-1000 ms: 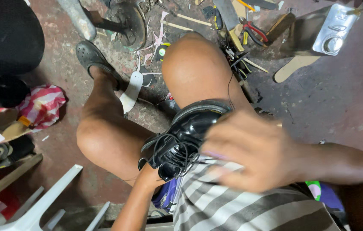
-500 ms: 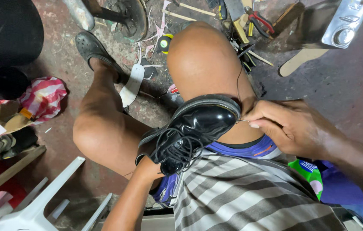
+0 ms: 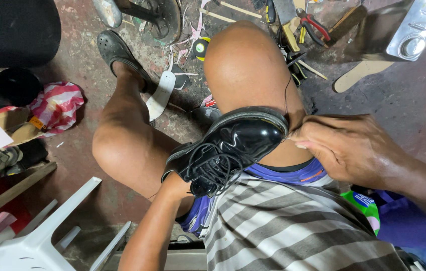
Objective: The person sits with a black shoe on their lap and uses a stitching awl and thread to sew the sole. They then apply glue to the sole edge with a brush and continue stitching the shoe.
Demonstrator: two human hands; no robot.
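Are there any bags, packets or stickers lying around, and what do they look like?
Red-and-white striped plastic bag: crumpled on the floor at the left.
Small orange rectangular label: on brown cardboard just below that bag.
Green printed packet: at the person's right side, partly hidden by the right forearm.
Silver foil-like packet: top right on the floor, rectangular, with a round embossed shape.
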